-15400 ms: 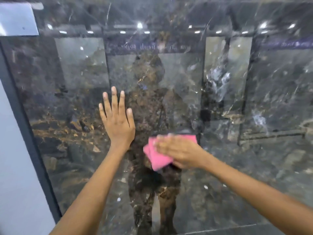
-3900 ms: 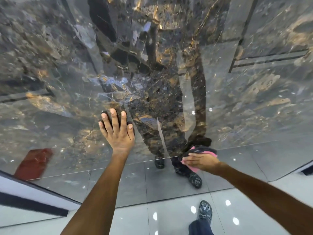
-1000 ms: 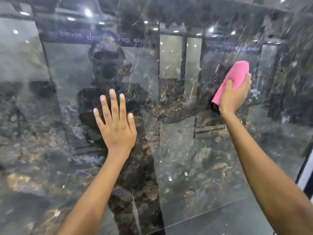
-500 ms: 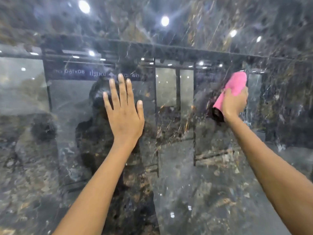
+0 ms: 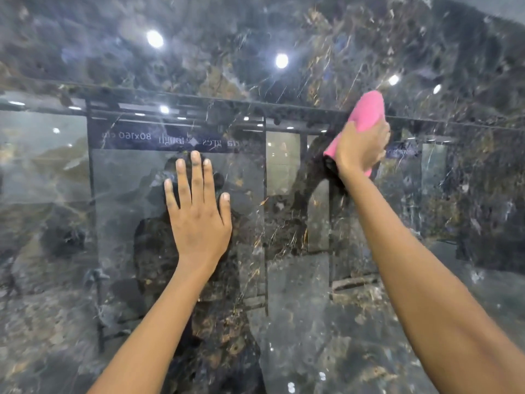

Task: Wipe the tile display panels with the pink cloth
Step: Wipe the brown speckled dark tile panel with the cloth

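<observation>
Right hand (image 5: 359,147) holding a folded pink cloth (image 5: 366,112) against a glossy dark marble tile display panel (image 5: 312,322).
The right grip curled round the cloth, pressing it high on the panel's right; the left hand (image 5: 199,220) lay flat, fingers straight, against the panel's middle, which mirrored ceiling lights (image 5: 281,60).

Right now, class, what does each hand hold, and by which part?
The right hand grips the pink cloth round its lower half. The left hand holds nothing; it lies flat against the tile panel.
</observation>
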`<state>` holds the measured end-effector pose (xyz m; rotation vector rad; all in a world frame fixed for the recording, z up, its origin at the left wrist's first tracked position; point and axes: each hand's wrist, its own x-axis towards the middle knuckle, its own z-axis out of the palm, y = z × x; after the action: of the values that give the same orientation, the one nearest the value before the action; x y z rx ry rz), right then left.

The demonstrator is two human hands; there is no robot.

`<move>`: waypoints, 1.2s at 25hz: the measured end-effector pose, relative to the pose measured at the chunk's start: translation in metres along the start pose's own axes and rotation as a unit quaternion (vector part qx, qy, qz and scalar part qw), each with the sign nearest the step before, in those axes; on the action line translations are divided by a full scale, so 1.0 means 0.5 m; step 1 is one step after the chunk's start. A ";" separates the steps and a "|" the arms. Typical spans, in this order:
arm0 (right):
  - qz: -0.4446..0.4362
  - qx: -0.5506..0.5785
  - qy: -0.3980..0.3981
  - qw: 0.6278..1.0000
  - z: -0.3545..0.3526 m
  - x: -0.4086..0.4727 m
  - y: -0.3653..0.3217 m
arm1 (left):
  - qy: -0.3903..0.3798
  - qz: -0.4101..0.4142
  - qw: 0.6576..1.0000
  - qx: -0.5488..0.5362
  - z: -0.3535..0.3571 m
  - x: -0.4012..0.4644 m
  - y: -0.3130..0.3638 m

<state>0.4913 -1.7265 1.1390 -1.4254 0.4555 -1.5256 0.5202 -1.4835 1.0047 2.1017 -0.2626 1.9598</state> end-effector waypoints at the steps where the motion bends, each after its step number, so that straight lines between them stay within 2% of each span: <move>1: -0.010 -0.002 0.005 1.000 0.017 -0.046 -0.028 | -0.002 -0.002 1.000 0.004 -0.002 0.002 0.000; 2: -0.116 -0.013 -0.025 0.993 0.038 -0.104 -0.051 | -0.003 -0.003 1.000 0.007 -0.003 0.002 -0.003; 3: -0.290 -0.045 -0.097 0.951 0.052 -0.170 -0.063 | -0.003 -0.004 1.000 0.006 -0.004 0.003 -0.006; 4: -0.459 -0.083 -0.191 0.864 0.058 -0.227 -0.053 | -0.001 -0.001 1.000 0.003 -0.003 0.002 -0.007; 5: -0.566 -0.110 -0.246 0.779 0.056 -0.241 -0.039 | 0.001 0.004 1.000 -0.001 -0.002 0.002 -0.008; 6: -0.612 -0.104 -0.252 0.742 0.046 -0.201 -0.030 | 0.004 0.006 1.000 -0.007 -0.002 0.002 -0.009; 7: -0.592 -0.072 -0.238 0.767 0.032 -0.141 -0.015 | 0.009 0.002 1.000 -0.013 -0.005 0.003 -0.008; 8: -0.530 -0.046 -0.202 0.822 0.022 -0.071 0.012 | 0.017 -0.018 0.999 -0.021 -0.010 0.004 -0.002; 10: -0.311 0.017 -0.093 0.946 -0.022 0.033 0.079 | 0.042 -0.100 0.993 -0.049 -0.016 0.013 0.040; 11: -0.214 0.033 -0.049 0.975 -0.036 0.040 0.117 | 0.053 -0.141 0.986 -0.071 -0.014 0.021 0.077; 12: -0.158 0.027 -0.025 0.987 -0.045 0.016 0.155 | 0.061 -0.159 0.980 -0.100 -0.010 0.031 0.127; 13: -0.181 0.010 -0.037 0.983 -0.052 -0.030 0.191 | 0.063 -0.150 0.978 -0.130 -0.001 0.038 0.180; 14: -0.304 -0.018 -0.084 0.949 -0.062 -0.078 0.232 | 0.062 -0.127 0.978 -0.156 0.010 0.041 0.230; 15: -0.454 -0.052 -0.151 0.877 -0.076 -0.113 0.281 | 0.058 -0.103 0.978 -0.170 0.025 0.038 0.270; 16: -0.558 -0.080 -0.204 0.801 -0.097 -0.111 0.326 | 0.051 -0.087 0.980 -0.171 0.041 0.028 0.298; 17: -0.604 -0.091 -0.218 0.761 -0.117 -0.070 0.358 | 0.041 -0.076 0.983 -0.159 0.059 0.013 0.313; 18: -0.595 -0.082 -0.200 0.774 -0.132 -0.011 0.378 | 0.025 -0.065 0.989 -0.134 0.075 -0.006 0.316; 19: -0.535 -0.072 -0.162 0.826 -0.143 0.051 0.386 | 0.010 -0.051 0.994 -0.095 0.088 -0.024 0.311; 21: -0.319 -0.029 -0.064 0.945 -0.156 0.187 0.357 | 0.000 -0.032 0.999 -0.026 0.104 -0.042 0.301; 22: -0.220 -0.016 -0.023 0.975 -0.149 0.247 0.318 | 0.001 -0.033 0.999 -0.012 0.107 -0.044 0.300; 23: -0.158 -0.015 -0.011 0.987 -0.133 0.288 0.271 | 0.003 -0.033 0.999 -0.008 0.108 -0.043 0.302; 24: -0.158 -0.017 -0.027 0.987 -0.118 0.307 0.224 | 0.006 -0.030 0.999 -0.007 0.109 -0.041 0.304; 25: -0.224 -0.017 -0.062 0.973 -0.102 0.305 0.187 | 0.010 -0.027 1.000 -0.007 0.109 -0.041 0.304; 26: -0.336 -0.013 -0.115 0.935 -0.089 0.287 0.172 | 0.010 -0.024 1.000 -0.007 0.110 -0.043 0.301; 27: -0.465 -0.006 -0.187 0.865 -0.080 0.253 0.183 | 0.009 -0.019 1.000 -0.008 0.108 -0.044 0.296; 28: -0.585 -0.009 -0.251 0.772 -0.082 0.207 0.217 | 0.007 -0.016 1.000 -0.009 0.106 -0.046 0.292; 30: -0.765 -0.041 -0.340 0.545 -0.114 0.136 0.314 | -0.002 -0.022 1.000 -0.003 0.106 -0.059 0.289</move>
<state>0.5099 -1.8744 1.0372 -2.4653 -1.7183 -1.7890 0.5245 -1.6385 0.9814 2.0902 -0.2199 1.9270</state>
